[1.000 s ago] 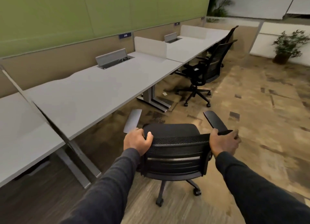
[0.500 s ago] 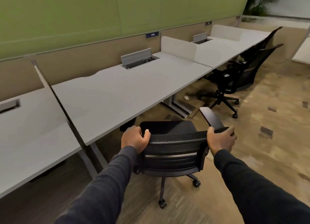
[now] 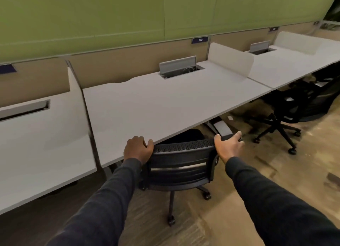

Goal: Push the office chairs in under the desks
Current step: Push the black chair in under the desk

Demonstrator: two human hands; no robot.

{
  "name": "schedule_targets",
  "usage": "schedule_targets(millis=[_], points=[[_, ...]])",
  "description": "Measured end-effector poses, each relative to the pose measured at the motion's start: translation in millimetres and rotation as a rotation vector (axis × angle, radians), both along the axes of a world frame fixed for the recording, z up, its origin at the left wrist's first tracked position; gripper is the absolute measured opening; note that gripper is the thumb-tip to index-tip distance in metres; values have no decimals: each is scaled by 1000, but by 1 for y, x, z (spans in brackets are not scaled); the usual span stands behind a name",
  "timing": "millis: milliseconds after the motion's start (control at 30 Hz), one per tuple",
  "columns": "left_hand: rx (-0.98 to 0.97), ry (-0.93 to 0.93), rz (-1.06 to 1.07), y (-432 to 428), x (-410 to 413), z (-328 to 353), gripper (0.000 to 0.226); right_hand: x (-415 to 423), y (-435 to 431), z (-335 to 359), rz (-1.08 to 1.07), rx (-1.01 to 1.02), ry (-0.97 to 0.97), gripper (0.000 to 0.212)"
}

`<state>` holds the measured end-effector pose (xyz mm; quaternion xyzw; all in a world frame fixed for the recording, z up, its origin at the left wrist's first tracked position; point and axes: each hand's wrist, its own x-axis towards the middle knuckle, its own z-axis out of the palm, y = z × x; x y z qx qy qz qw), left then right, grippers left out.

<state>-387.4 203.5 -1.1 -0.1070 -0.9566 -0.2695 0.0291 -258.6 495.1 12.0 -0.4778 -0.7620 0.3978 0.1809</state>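
A black mesh-backed office chair (image 3: 181,164) stands right in front of me, its seat mostly hidden beneath the light grey desk (image 3: 165,102). My left hand (image 3: 138,149) grips the top left corner of the backrest. My right hand (image 3: 229,146) rests at the top right corner by the rear of the right armrest (image 3: 222,128), fingers spread. The chair's back nearly touches the desk's front edge. Its left armrest is out of sight under the desktop.
A second black chair (image 3: 287,107) stands at the neighbouring desk (image 3: 294,67) on the right, partly tucked in. Another desk (image 3: 36,135) lies to the left behind a thin divider. A tan and green partition wall runs behind all desks. Open carpet lies to the right.
The chair has rolled forward under the desk, its seat and left armrest now hidden by the desktop. I have stepped closer and turned left. My right hand's fingers have spread.
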Motion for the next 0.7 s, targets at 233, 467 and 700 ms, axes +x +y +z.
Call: schedule_targets(millis=[233,467,700], points=[[-18,17,90,19,-19,-9,47,-66,34,3,122,55,-136,93],[-92,5,123,59,-27,0,56,-120,49,9,193,-29,-83,75],[-144,11,156,91,-35,4,63,-148,75,8,174,-130,-8,69]])
